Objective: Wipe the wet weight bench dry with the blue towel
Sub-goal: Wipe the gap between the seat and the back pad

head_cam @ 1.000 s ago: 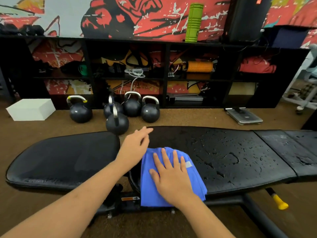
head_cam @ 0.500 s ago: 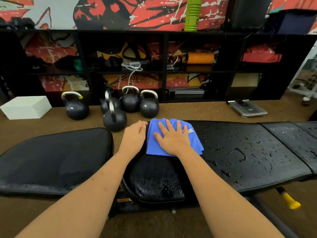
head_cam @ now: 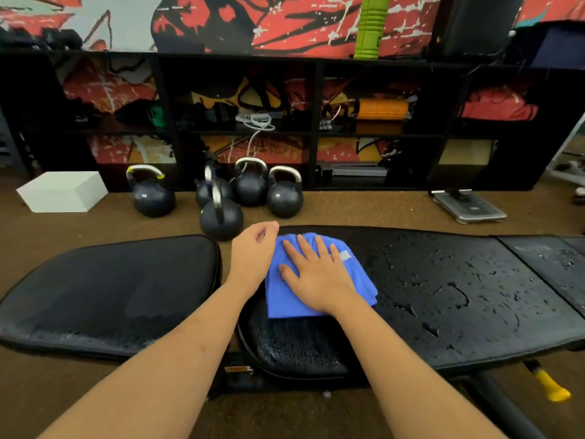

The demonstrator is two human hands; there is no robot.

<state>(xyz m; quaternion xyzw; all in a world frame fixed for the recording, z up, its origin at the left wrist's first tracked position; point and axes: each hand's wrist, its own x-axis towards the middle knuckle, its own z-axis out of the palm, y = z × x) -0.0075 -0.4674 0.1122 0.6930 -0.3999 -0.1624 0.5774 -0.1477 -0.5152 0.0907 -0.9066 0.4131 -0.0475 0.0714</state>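
Nearest you, the rounded end of the black padded weight bench (head_cam: 294, 350) is beaded with water, so that patch likely needs another pass. Just beyond it, your right hand (head_cam: 319, 277) lies palm down on the folded blue cloth towel (head_cam: 285, 302), fingers straight and spread to press a broad patch onto the pad. Your left hand (head_cam: 253, 258) sits at the towel's left edge, fingers loosely curled; whether they grip cloth cannot be told. Droplets cover the pad to the right, and black round kettlebells (head_cam: 221, 218) stand beyond
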